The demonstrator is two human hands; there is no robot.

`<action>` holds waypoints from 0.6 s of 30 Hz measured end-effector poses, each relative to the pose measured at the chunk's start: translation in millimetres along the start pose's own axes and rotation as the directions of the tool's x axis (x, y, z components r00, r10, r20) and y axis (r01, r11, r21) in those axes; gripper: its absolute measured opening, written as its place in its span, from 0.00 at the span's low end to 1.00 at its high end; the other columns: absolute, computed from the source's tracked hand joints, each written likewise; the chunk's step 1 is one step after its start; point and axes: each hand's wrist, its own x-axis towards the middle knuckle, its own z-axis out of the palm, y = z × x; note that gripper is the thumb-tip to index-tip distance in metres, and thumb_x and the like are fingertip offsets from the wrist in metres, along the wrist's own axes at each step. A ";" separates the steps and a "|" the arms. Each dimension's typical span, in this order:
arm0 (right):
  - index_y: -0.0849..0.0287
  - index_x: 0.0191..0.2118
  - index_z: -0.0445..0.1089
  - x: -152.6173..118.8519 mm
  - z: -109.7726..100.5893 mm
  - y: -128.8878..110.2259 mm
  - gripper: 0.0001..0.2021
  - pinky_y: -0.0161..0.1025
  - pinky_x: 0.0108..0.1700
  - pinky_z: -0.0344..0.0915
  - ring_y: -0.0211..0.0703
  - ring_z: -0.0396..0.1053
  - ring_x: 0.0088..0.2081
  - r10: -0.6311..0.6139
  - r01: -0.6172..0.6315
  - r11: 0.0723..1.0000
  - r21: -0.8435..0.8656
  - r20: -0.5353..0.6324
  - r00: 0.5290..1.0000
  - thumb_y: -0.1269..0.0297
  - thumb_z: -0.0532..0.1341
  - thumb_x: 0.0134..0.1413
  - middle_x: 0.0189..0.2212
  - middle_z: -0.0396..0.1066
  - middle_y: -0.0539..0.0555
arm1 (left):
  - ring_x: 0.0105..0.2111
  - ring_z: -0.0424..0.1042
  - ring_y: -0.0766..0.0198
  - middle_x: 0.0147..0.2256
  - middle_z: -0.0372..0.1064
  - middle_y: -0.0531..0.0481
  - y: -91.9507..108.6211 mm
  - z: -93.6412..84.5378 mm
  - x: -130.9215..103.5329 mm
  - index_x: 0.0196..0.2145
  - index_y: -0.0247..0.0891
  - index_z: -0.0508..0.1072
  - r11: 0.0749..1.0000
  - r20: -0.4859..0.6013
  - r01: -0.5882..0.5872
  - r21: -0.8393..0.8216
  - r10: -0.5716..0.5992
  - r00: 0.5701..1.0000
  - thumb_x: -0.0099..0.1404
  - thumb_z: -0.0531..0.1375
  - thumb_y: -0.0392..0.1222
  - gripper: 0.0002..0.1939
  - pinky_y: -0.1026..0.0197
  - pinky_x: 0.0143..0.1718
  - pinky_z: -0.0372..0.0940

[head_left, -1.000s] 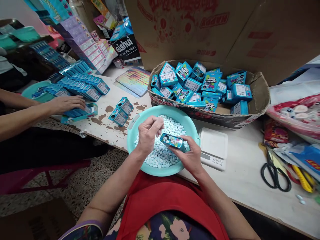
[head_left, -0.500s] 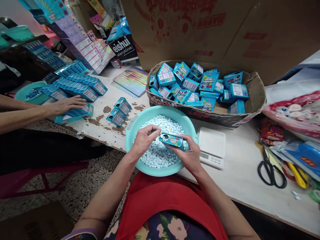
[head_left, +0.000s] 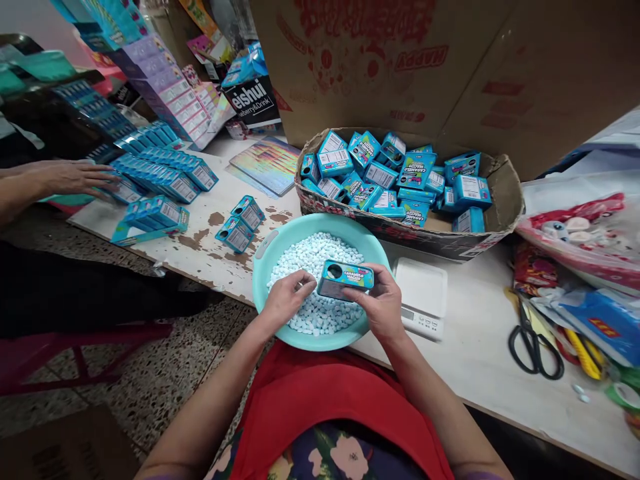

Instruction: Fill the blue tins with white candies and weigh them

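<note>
A small blue candy box (head_left: pixel 347 275) with a round hole at its left end is gripped in my right hand (head_left: pixel 381 301), above a turquoise basin (head_left: pixel 263 293). Pale blue and white candies (head_left: pixel 320 247) fill much of the basin. My left hand (head_left: pixel 289 298) is just left of the box, over the candies, with its thumb and fingertips drawn together; what they hold, if anything, is too small to make out. Behind the basin, a torn cardboard tray (head_left: pixel 510 200) holds several similar blue boxes. A white digital scale (head_left: pixel 423 293) lies right of the basin.
Two blue boxes (head_left: pixel 241 223) stand left of the basin. Farther left, another person's hand (head_left: pixel 75 179) is near rows of blue boxes (head_left: pixel 170 173). Black scissors (head_left: pixel 536 347), a yellow cutter (head_left: pixel 583 353) and plastic bags (head_left: pixel 600 320) lie at the right.
My left hand has moved slightly down and away from the box opening. The box is raised a little and turned, showing more of its side. The other person's hand has moved left off the boxes.
</note>
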 end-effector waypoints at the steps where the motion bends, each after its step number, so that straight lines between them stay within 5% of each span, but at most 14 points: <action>1: 0.54 0.38 0.70 0.7 -0.7 -2.8 0.23 0.37 0.36 0.69 0.39 0.71 0.32 0.041 -0.040 0.997 0.068 -0.009 0.999 0.62 0.75 0.31 0.31 0.73 0.46 | 0.37 0.69 0.60 0.35 0.73 0.51 -0.2 1.0 -0.8 0.37 0.40 0.73 0.996 0.007 -0.042 0.077 0.042 0.999 0.66 0.52 0.46 0.12 0.60 0.40 0.62; 3: 0.54 0.38 0.69 2.9 -10.0 -9.4 0.24 0.36 0.34 0.68 0.38 0.70 0.30 0.087 -0.072 0.979 0.191 -0.068 0.994 0.62 0.74 0.31 0.30 0.73 0.46 | 0.44 0.68 0.56 0.42 0.72 0.48 -0.6 5.0 -2.0 0.44 0.40 0.72 0.954 0.064 -0.162 0.251 0.150 0.987 0.67 0.52 0.46 0.13 0.57 0.46 0.61; 6: 0.54 0.39 0.68 7.9 -43.2 -21.7 0.24 0.35 0.36 0.67 0.35 0.69 0.29 -0.013 0.086 0.964 0.251 -0.279 0.960 0.62 0.73 0.31 0.31 0.72 0.45 | 0.50 0.65 0.50 0.47 0.70 0.43 0.2 13.7 -4.3 0.50 0.40 0.70 0.808 0.244 -0.338 0.482 0.246 0.938 0.66 0.55 0.49 0.18 0.51 0.49 0.58; 9: 0.55 0.38 0.68 14.5 -85.2 -28.8 0.24 0.35 0.40 0.66 0.34 0.69 0.31 -0.265 0.337 0.941 0.046 -0.520 0.812 0.66 0.74 0.29 0.31 0.71 0.44 | 0.50 0.63 0.46 0.47 0.68 0.41 2.9 20.4 -6.6 0.51 0.40 0.70 0.689 0.346 -0.420 0.591 0.254 0.903 0.66 0.56 0.53 0.20 0.48 0.47 0.57; 12: 0.58 0.36 0.68 20.5 -117.3 -17.9 0.25 0.36 0.42 0.66 0.36 0.68 0.33 -0.405 0.352 0.912 -0.210 -0.593 0.695 0.68 0.75 0.25 0.31 0.70 0.45 | 0.48 0.64 0.47 0.45 0.68 0.40 4.5 22.8 -7.0 0.49 0.38 0.70 0.672 0.378 -0.440 0.596 0.248 0.892 0.67 0.53 0.56 0.22 0.49 0.46 0.57; 18: 0.59 0.39 0.67 21.0 -136.3 32.8 0.25 0.41 0.43 0.68 0.39 0.69 0.35 -0.295 0.120 0.935 -0.333 -0.550 0.781 0.60 0.74 0.32 0.33 0.70 0.48 | 0.44 0.66 0.50 0.42 0.68 0.42 2.2 22.5 -5.0 0.43 0.37 0.71 0.657 0.441 -0.498 0.566 0.269 0.856 0.67 0.54 0.54 0.18 0.52 0.43 0.56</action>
